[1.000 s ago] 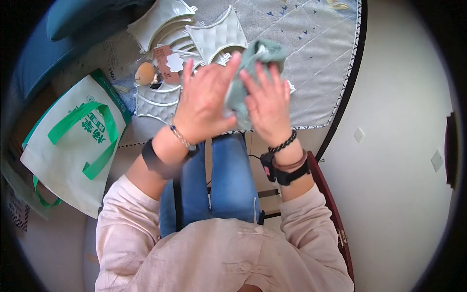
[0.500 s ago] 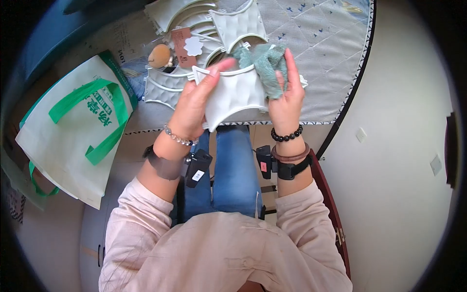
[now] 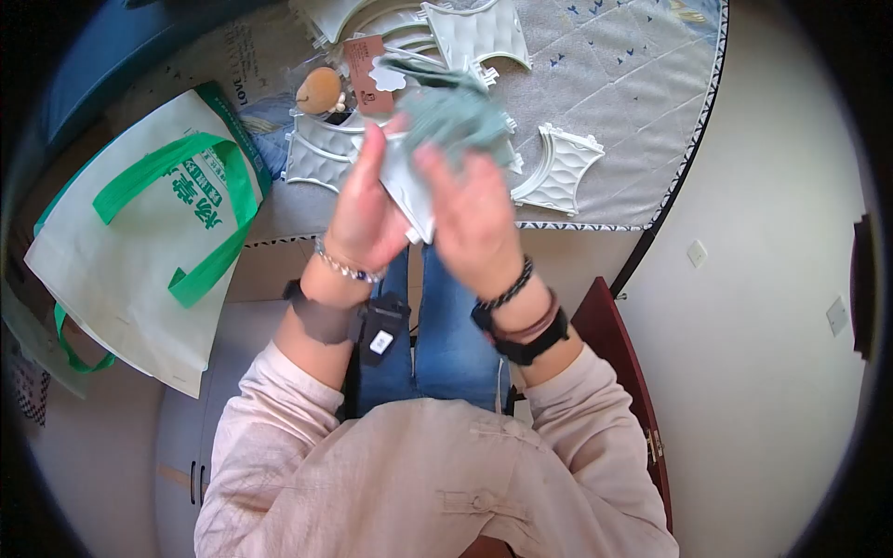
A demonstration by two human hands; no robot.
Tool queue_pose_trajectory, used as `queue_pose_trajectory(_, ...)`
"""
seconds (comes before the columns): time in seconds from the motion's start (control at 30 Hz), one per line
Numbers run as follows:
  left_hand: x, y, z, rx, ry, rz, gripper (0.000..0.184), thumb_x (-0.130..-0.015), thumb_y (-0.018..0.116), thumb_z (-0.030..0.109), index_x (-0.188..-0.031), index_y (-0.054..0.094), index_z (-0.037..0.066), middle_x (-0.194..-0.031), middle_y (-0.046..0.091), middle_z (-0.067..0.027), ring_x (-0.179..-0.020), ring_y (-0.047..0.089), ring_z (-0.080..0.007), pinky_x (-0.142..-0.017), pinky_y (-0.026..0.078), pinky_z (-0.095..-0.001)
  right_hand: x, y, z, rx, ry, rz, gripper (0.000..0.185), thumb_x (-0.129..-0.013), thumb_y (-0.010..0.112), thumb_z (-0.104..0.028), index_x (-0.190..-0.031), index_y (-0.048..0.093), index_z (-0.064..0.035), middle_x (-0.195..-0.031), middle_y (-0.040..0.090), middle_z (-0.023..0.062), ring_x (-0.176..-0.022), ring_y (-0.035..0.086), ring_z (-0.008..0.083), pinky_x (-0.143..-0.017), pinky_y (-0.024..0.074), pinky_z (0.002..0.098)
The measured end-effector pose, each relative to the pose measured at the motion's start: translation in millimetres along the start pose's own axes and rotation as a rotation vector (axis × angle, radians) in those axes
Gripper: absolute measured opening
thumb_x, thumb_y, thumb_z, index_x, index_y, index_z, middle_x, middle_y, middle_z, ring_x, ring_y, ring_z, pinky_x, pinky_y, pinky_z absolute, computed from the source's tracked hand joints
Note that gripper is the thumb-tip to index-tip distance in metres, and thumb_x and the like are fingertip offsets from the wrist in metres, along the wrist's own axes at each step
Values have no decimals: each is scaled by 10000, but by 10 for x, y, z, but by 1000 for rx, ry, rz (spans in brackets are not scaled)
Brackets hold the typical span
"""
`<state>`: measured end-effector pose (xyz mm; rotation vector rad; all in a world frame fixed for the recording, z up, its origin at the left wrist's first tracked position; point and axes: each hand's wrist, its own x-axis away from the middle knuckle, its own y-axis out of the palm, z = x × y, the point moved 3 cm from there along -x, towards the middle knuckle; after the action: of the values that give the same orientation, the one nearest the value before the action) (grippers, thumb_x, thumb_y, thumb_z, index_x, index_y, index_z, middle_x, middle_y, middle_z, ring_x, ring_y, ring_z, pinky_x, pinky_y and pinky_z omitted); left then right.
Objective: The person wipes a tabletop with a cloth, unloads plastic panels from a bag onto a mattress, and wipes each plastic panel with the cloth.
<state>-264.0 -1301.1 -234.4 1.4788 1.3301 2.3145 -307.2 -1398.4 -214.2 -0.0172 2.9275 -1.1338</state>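
Note:
My left hand (image 3: 366, 209) is closed on a white curved-edge plastic panel (image 3: 407, 193) with a dimpled face, held tilted above the front edge of the bed-like surface. My right hand (image 3: 476, 212) grips a fluffy green cloth (image 3: 453, 119), which lies over the panel's upper part and hides it. Both the cloth and the right fingers are smeared by motion. Past the right hand lies another white panel (image 3: 565, 172). Left of the held one is a further panel (image 3: 316, 156), and one more panel (image 3: 477, 39) rests on a pile behind the cloth.
A quilted grey cover (image 3: 633, 121) spreads under the panels. On it lie a reddish-brown card (image 3: 366, 70) and a round orange-tan item (image 3: 319, 90). A white bag (image 3: 139, 251) with green handles stands at the left. A dark red wooden edge (image 3: 609, 349) is at the right.
My right hand has swung left with the cloth, from beside the panel to over it. The panel in my left hand has turned to a steeper angle, and a panel at the right is uncovered.

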Motion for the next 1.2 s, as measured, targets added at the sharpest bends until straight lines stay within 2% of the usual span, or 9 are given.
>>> queue_pose_trajectory(0.03, 42, 25, -72, 20, -43, -15, 547, -929, 306, 446, -1365, 260, 120, -1336, 375, -73, -1184, 415, -203, -989, 339, -362, -104, -62, 118, -22, 260, -20, 462, -765, 477, 11, -1219, 495, -71, -959, 542, 208, -836, 517, 356, -776, 420, 389)
queue_pose_trajectory(0.17, -2, -94, -161, 117, -91, 136, 567, -909, 321, 494, -1322, 337, 105, -1291, 433, -124, -1151, 449, -295, -1006, 310, -459, -115, 22, -86, -243, 212, -72, 494, -721, 510, -25, -1213, 481, -53, -937, 543, 244, -921, 502, 384, -839, 401, 439)
queue_pose_trajectory(0.2, -70, -336, -190, 363, -265, -330, 582, -892, 337, 523, -1286, 387, 98, -1239, 479, -143, -1100, 484, -323, -992, 314, -497, -48, 56, -248, -226, 99, 8, 461, -714, 509, -7, -1173, 520, -51, -933, 559, 224, -942, 520, 370, -875, 391, 438)
queue_pose_trajectory(0.4, 44, -183, -24, 365, -113, -13, 555, -906, 318, 499, -1309, 336, 118, -1280, 440, -104, -1145, 453, -286, -921, 371, -550, 146, 46, -165, 14, -120, 60, 459, -675, 560, -13, -1130, 561, -72, -928, 564, 200, -920, 545, 329, -832, 423, 405)
queue_pose_trajectory(0.53, 144, -121, -2, 273, -57, -103, 530, -914, 310, 468, -1375, 220, 222, -1406, 257, -100, -1256, 305, -359, -885, 353, -640, -56, -183, 468, -10, 229, -3, 421, -778, 479, 18, -1193, 495, -49, -982, 558, 200, -864, 554, 319, -765, 456, 406)
queue_pose_trajectory(0.67, 162, -35, 51, 181, -40, -168, 507, -924, 320, 419, -1382, 205, 234, -1427, 208, -100, -1269, 270, -380, -885, 345, -649, -347, -690, 1053, -258, 623, 446, 374, -877, 434, -76, -1247, 433, -22, -1213, 495, 200, -1065, 527, 265, -852, 434, 326)
queue_pose_trajectory(0.77, 116, 35, 95, 77, -31, -177, 504, -929, 358, 353, -1387, 187, 233, -1428, 197, -108, -1263, 282, -380, -873, 378, -627, -392, -851, 1563, -203, 530, 481, 393, -890, 444, -159, -1259, 416, -24, -1239, 468, 213, -1129, 479, 306, -921, 388, 348)
queue_pose_trajectory(1.0, -71, 58, 33, -394, -196, -154, 482, -875, 528, 168, -1315, 361, 61, -1184, 511, -87, -1016, 533, -149, -828, 477, -302, -379, -875, 492, 441, -46, -138, 409, -799, 576, -252, -1174, 521, -100, -1202, 502, 152, -1156, 433, 322, -999, 303, 368)
queue_pose_trajectory(1.2, -131, 24, -158, -775, -509, -214, 466, -838, 593, 175, -1244, 432, 12, -1139, 538, -58, -995, 531, -113, -856, 428, -242, 176, -665, 674, 7, 147, -615, 224, -764, 626, -253, -892, 603, -70, -837, 590, 75, -844, 540, 259, -845, 391, 366)
